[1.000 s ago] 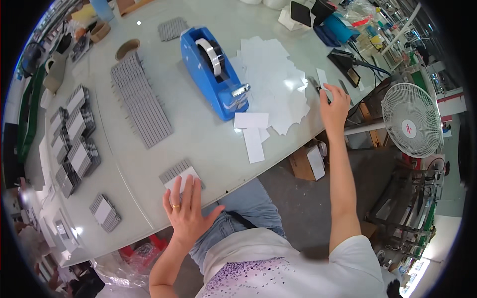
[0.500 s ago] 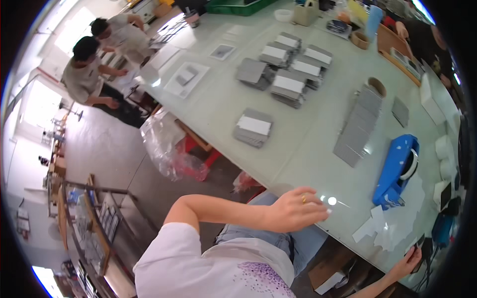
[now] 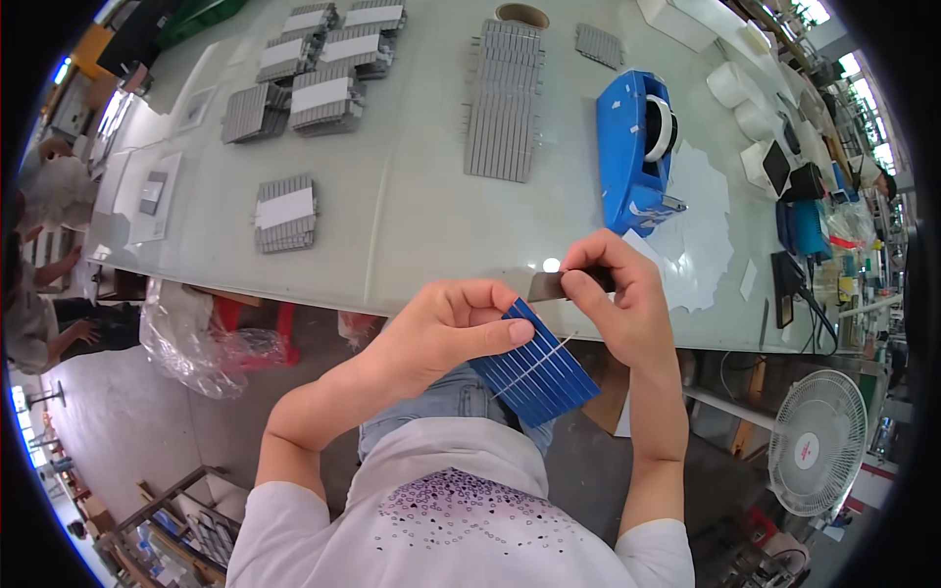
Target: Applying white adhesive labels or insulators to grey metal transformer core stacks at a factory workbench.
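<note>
A small blue solar cell panel [image 3: 549, 377] with thin pale stripes is pinched at its upper corner by my left hand [image 3: 441, 328], thumb on its face. It hangs tilted in front of my lap by the table's front edge. My right hand [image 3: 632, 309] is closed on a short, flat, blade-like tool [image 3: 546, 286] with a dark grip, its blade pointing left just above the panel's top corner. I cannot tell whether the blade touches the panel. Beyond my right hand stands a blue tape dispenser [image 3: 619, 147] with a pale roll.
Grey striped strips [image 3: 503, 108] lie in a long row on the glossy table [image 3: 412, 235]. Stacks of similar pieces with white bands [image 3: 323, 95] stand at left, one stack [image 3: 285, 213] nearer. A fan [image 3: 818, 443] stands at right; plastic wrap [image 3: 191, 338] hangs below the table.
My view has turned to the right. My left hand, with no panel visible in it before, now holds the blue panel. My right hand has come from the table's right edge to beside my left.
</note>
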`<state>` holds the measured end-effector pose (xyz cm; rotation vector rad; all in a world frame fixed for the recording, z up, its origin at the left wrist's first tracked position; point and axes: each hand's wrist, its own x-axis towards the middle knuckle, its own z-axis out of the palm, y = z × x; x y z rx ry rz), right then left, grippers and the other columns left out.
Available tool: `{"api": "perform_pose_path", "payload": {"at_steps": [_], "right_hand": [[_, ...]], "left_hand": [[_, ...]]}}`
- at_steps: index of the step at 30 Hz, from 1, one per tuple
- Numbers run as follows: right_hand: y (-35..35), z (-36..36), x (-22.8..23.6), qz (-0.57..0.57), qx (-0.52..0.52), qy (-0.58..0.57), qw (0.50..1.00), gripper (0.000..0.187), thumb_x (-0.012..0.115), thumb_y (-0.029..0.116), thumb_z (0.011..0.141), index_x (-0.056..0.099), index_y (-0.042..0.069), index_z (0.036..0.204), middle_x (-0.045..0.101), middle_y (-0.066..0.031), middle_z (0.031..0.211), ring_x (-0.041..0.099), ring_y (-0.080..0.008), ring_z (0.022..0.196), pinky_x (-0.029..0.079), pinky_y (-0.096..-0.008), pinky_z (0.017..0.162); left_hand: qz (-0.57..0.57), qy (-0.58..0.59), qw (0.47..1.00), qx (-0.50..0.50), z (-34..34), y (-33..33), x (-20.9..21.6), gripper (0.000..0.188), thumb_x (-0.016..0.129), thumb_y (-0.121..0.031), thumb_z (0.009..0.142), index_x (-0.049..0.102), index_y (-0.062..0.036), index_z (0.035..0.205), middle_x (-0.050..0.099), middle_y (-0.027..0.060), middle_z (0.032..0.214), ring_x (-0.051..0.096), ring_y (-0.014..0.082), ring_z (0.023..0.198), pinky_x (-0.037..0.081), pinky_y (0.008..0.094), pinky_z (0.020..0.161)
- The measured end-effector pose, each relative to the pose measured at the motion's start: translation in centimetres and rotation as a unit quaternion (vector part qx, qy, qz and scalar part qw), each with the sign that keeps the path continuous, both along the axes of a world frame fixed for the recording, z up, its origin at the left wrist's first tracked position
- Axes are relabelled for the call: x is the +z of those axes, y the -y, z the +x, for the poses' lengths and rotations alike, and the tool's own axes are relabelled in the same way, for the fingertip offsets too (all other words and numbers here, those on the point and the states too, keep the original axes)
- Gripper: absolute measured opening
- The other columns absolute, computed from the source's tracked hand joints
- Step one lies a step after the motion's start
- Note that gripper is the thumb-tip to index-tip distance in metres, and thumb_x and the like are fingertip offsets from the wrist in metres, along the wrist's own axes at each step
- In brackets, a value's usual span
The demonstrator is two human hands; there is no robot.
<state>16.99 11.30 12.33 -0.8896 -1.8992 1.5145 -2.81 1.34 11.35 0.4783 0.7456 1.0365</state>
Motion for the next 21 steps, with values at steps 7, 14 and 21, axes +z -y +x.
{"api": "perform_pose_path", "payload": {"at_steps": [7,14,21], "right_hand": [[1.0,0.2,0.3,-0.002,0.029,0.013,1.0,0.016,0.068,0.016,0.088,0.06,0.002,0.092,0.059,0.0012,0.082,0.052,-0.005,0.072,0.041,-0.0198,0.065],[1.6,0.0,1.3,-0.009,0.047,0.002,0.999,0.02,0.069,0.019,0.086,0.06,0.002,0.091,0.058,0.0011,0.08,0.051,-0.0047,0.072,0.039,-0.0192,0.064],[1.0,0.2,1.2,-0.065,0.012,-0.046,0.997,0.043,0.065,0.032,0.085,0.052,-0.001,0.112,0.053,-0.0009,0.091,0.046,-0.0065,0.081,0.035,-0.0201,0.07]], "left_hand": [[-0.015,0.039,0.999,-0.014,-0.1,0.4,-0.8,0.009,0.069,-0.009,0.09,0.06,-0.0088,0.091,0.069,0.0026,0.09,0.064,0.0074,0.084,0.049,0.0223,0.077],[-0.015,0.097,0.992,-0.08,-0.2,-0.2,-1.9,0.014,0.073,-0.017,0.087,0.064,-0.0081,0.094,0.068,-0.0023,0.089,0.062,0.0034,0.079,0.048,0.0198,0.071],[-0.033,0.081,0.992,-0.095,-0.3,-0.7,-1.0,0.016,0.072,-0.018,0.087,0.065,-0.006,0.094,0.065,-0.001,0.087,0.061,0.0064,0.077,0.049,0.023,0.072]]}}
